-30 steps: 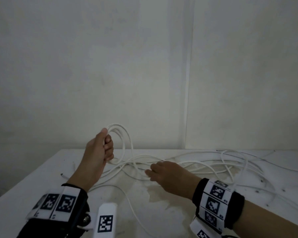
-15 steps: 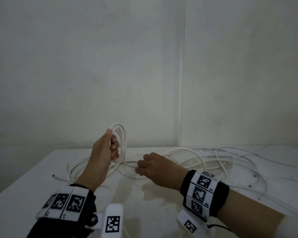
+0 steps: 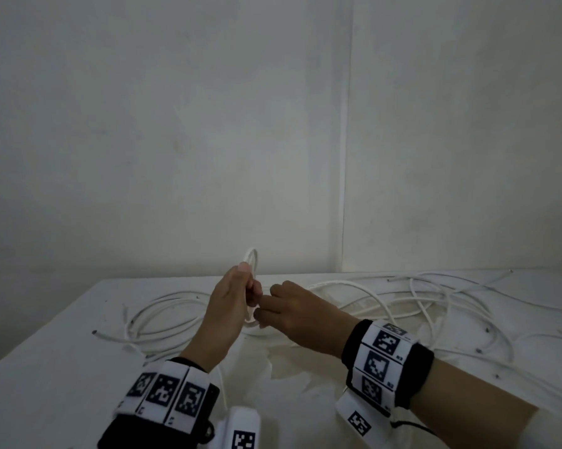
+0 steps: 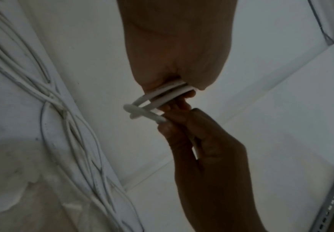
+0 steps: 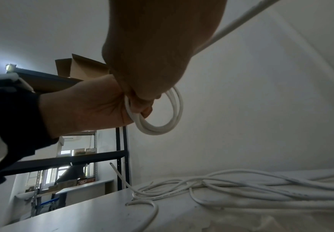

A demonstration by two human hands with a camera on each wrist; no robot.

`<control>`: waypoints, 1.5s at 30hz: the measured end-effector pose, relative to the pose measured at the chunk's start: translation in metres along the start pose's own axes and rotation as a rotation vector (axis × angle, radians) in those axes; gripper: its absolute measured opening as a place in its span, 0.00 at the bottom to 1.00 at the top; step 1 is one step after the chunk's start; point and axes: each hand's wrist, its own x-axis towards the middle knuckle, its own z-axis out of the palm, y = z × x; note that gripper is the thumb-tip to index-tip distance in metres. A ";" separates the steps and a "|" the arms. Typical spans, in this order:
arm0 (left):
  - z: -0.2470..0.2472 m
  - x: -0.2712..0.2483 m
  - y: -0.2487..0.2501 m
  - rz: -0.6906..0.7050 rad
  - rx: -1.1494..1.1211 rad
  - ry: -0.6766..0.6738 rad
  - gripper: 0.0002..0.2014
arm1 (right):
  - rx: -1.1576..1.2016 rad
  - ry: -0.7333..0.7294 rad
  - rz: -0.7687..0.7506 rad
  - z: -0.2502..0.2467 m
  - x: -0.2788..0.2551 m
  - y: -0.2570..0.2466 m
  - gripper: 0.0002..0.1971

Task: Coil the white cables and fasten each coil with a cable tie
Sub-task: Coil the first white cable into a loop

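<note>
The left hand (image 3: 231,306) is up above the white bench (image 3: 46,367), with its fingers curled tight round a small coil (image 5: 162,116) of white cable. The loops of the coil stick out past the fist, and the top of one loop shows above the thumb in the head view. The right hand (image 3: 292,315) is just beside the left hand, so close that their fingers touch. Its fingertips (image 4: 168,125) pinch a piece of the same white cable, right where it comes out of the coil. In the right wrist view, a straight length of cable (image 5: 239,20) runs from this hand up and off to the right. On the bench, behind and to both sides of the hands, lie many loose white cables (image 3: 435,306) in big messy loops that cross over each other. Some loops (image 3: 162,315) lie to the left, near the left hand, and a cut end (image 3: 94,332) points toward the left edge of the bench. Both wrists wear black bands with black and white square marks (image 3: 383,351). A plain pale wall (image 3: 208,140) stands behind the bench. In the right wrist view, a dark metal shelf (image 5: 72,158) with a brown cardboard box (image 5: 80,67) on top stands off to the left.
</note>
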 end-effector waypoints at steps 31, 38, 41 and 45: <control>0.015 0.005 -0.029 -0.188 0.132 -0.216 0.19 | 0.249 -0.206 0.665 0.002 -0.042 0.062 0.14; 0.017 0.006 -0.031 -0.179 0.045 -0.089 0.18 | -0.164 -0.398 0.798 -0.006 -0.059 0.057 0.17; 0.019 0.007 -0.032 -0.148 0.038 -0.064 0.18 | -0.079 -0.710 1.020 -0.017 -0.069 0.055 0.14; 0.022 0.009 -0.029 -0.103 0.027 -0.042 0.18 | 0.136 -0.750 1.289 -0.019 -0.083 0.062 0.20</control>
